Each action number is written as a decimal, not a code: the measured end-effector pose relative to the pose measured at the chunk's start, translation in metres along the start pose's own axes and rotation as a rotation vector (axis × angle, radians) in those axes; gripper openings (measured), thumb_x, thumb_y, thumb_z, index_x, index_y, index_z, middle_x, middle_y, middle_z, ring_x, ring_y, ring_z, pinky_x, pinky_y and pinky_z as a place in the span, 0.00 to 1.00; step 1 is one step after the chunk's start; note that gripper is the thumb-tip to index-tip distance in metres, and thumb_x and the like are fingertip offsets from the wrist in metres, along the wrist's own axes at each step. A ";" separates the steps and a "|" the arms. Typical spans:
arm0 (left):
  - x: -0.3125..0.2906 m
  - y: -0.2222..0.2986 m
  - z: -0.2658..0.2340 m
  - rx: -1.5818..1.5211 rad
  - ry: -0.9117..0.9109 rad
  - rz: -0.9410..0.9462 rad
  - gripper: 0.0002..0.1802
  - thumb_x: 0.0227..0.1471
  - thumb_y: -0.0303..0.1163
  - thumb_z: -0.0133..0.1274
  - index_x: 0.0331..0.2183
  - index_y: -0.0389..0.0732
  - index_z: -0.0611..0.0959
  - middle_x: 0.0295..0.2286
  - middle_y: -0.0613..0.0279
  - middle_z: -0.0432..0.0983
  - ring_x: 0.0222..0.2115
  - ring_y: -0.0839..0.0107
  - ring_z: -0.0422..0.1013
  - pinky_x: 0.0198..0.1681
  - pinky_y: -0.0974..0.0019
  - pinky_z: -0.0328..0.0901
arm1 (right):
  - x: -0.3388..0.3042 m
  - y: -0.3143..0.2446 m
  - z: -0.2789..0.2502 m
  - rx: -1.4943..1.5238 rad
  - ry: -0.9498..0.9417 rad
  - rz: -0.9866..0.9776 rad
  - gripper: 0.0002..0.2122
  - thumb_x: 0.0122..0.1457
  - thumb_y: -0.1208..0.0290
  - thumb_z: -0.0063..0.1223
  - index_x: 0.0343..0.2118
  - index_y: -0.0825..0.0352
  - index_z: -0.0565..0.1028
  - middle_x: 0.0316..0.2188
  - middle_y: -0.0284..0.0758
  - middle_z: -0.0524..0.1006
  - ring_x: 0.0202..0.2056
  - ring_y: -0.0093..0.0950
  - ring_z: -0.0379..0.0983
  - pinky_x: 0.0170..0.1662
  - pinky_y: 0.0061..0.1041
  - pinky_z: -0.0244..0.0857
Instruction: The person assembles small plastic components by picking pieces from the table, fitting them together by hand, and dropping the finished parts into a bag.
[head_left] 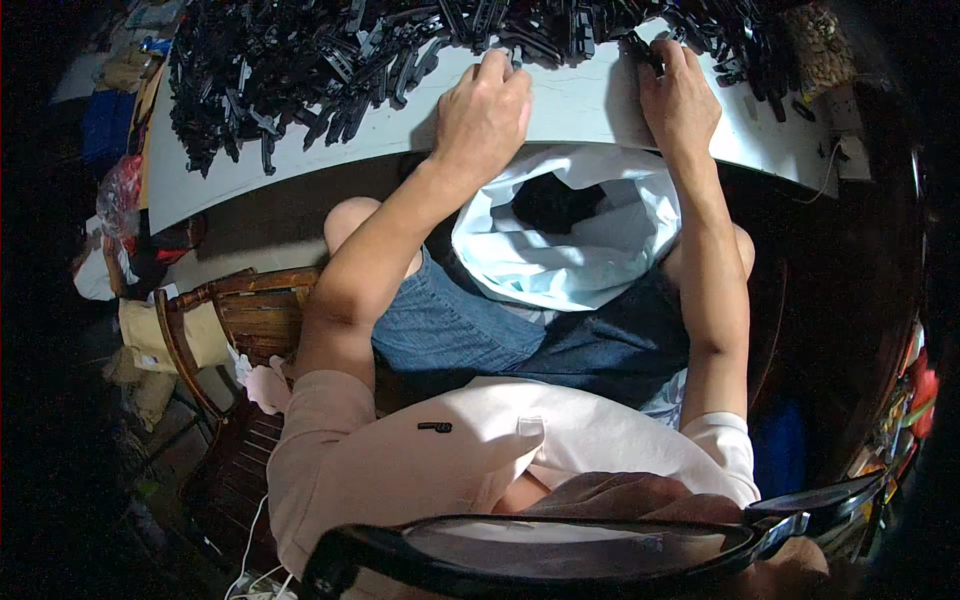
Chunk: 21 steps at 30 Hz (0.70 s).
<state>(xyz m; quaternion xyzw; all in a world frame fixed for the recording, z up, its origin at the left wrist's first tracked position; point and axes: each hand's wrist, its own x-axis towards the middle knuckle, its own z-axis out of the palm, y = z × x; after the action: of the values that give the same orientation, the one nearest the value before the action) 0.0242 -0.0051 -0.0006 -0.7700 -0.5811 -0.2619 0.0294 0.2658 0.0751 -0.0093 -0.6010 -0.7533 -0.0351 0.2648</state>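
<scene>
My left hand [485, 112] rests at the near edge of a heap of black plastic parts [300, 75]. Its fingers are curled closed, with a small dark part [516, 57] showing at the fingertips. To the right, my right hand [682, 100] pinches a black plastic part [643, 48] between thumb and fingers over the white table [575, 110]. Both palms are hidden, since the backs of the hands face up. Between my forearms, a white plastic bag [478, 245] hangs open below the table edge, dark inside; I cannot make out its contents.
More black parts [735, 50] lie along the table's far right. A wooden chair [270, 282] stands at my left. Beyond it are a red-tinted plastic bag [120, 195] and a tan bag [185, 335]. A white cable [826, 172] hangs by the right table end.
</scene>
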 end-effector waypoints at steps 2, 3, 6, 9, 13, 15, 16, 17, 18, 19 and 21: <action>0.002 -0.005 0.000 -0.052 0.030 0.018 0.07 0.52 0.29 0.61 0.36 0.41 0.83 0.36 0.54 0.75 0.36 0.51 0.77 0.38 0.51 0.72 | -0.001 0.004 0.000 0.023 0.021 0.011 0.13 0.60 0.64 0.58 0.47 0.60 0.76 0.42 0.39 0.79 0.42 0.43 0.80 0.39 0.41 0.75; 0.001 -0.004 -0.002 -0.103 -0.007 -0.051 0.09 0.53 0.27 0.60 0.37 0.39 0.81 0.38 0.50 0.75 0.38 0.48 0.76 0.41 0.50 0.72 | -0.001 0.006 0.000 0.051 0.041 0.020 0.13 0.60 0.64 0.58 0.47 0.60 0.76 0.43 0.38 0.79 0.42 0.42 0.80 0.40 0.40 0.75; 0.000 -0.011 -0.003 -0.087 0.003 -0.098 0.12 0.53 0.26 0.58 0.41 0.36 0.80 0.39 0.46 0.76 0.40 0.45 0.75 0.45 0.48 0.71 | 0.000 0.010 -0.003 0.097 0.133 0.041 0.14 0.60 0.64 0.59 0.48 0.60 0.77 0.44 0.38 0.80 0.42 0.42 0.80 0.42 0.40 0.74; 0.001 -0.016 -0.008 -0.030 -0.038 -0.093 0.14 0.54 0.26 0.54 0.43 0.33 0.79 0.40 0.43 0.75 0.41 0.44 0.75 0.47 0.48 0.70 | 0.001 0.022 -0.004 0.269 0.135 0.056 0.15 0.61 0.64 0.58 0.49 0.62 0.78 0.43 0.40 0.80 0.40 0.40 0.80 0.44 0.38 0.73; 0.002 -0.022 -0.009 -0.013 -0.114 -0.148 0.17 0.55 0.28 0.51 0.46 0.32 0.78 0.40 0.41 0.75 0.41 0.43 0.75 0.47 0.47 0.70 | -0.003 0.028 0.001 0.480 0.120 0.114 0.14 0.63 0.66 0.57 0.49 0.66 0.79 0.38 0.40 0.82 0.37 0.34 0.81 0.44 0.32 0.73; 0.005 -0.019 -0.015 -0.064 -0.148 -0.225 0.19 0.55 0.30 0.51 0.48 0.32 0.78 0.41 0.39 0.76 0.39 0.40 0.75 0.45 0.46 0.70 | -0.003 0.028 -0.001 0.572 0.124 0.149 0.13 0.64 0.67 0.58 0.48 0.67 0.79 0.37 0.38 0.83 0.37 0.32 0.81 0.43 0.31 0.74; 0.005 -0.020 -0.016 -0.062 -0.145 -0.229 0.19 0.55 0.30 0.51 0.48 0.32 0.78 0.41 0.39 0.76 0.39 0.40 0.75 0.45 0.46 0.70 | -0.002 0.026 -0.002 0.755 0.095 0.205 0.13 0.65 0.67 0.58 0.47 0.69 0.79 0.36 0.37 0.83 0.38 0.28 0.81 0.41 0.28 0.73; 0.005 -0.023 -0.016 -0.088 -0.076 -0.208 0.19 0.55 0.29 0.51 0.48 0.32 0.77 0.40 0.38 0.77 0.39 0.39 0.75 0.44 0.46 0.70 | -0.001 0.024 -0.004 0.936 0.064 0.262 0.13 0.66 0.67 0.59 0.46 0.72 0.80 0.35 0.36 0.83 0.38 0.25 0.80 0.39 0.25 0.73; 0.004 -0.024 -0.016 -0.114 -0.006 -0.186 0.19 0.55 0.29 0.51 0.47 0.32 0.77 0.39 0.37 0.77 0.38 0.38 0.75 0.43 0.46 0.71 | -0.002 0.023 -0.007 0.939 0.062 0.258 0.13 0.66 0.67 0.59 0.46 0.72 0.80 0.35 0.36 0.83 0.38 0.25 0.80 0.39 0.25 0.73; 0.005 -0.024 -0.017 -0.115 -0.005 -0.189 0.19 0.55 0.29 0.51 0.47 0.32 0.77 0.39 0.37 0.77 0.38 0.38 0.75 0.43 0.46 0.71 | -0.005 0.021 -0.011 1.160 -0.061 0.349 0.13 0.66 0.67 0.59 0.45 0.72 0.80 0.35 0.36 0.83 0.37 0.23 0.80 0.37 0.23 0.73; 0.009 -0.020 -0.018 -0.258 -0.014 -0.241 0.18 0.55 0.29 0.51 0.47 0.31 0.76 0.35 0.37 0.79 0.37 0.41 0.77 0.42 0.49 0.71 | -0.010 0.011 -0.018 1.410 -0.231 0.487 0.12 0.67 0.67 0.58 0.43 0.71 0.80 0.34 0.35 0.82 0.33 0.19 0.80 0.33 0.18 0.72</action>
<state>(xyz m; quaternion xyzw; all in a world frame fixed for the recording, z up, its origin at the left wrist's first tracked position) 0.0007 0.0026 0.0136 -0.6938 -0.6311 -0.3305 -0.1054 0.2833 0.0629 -0.0013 -0.4385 -0.4662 0.5779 0.5064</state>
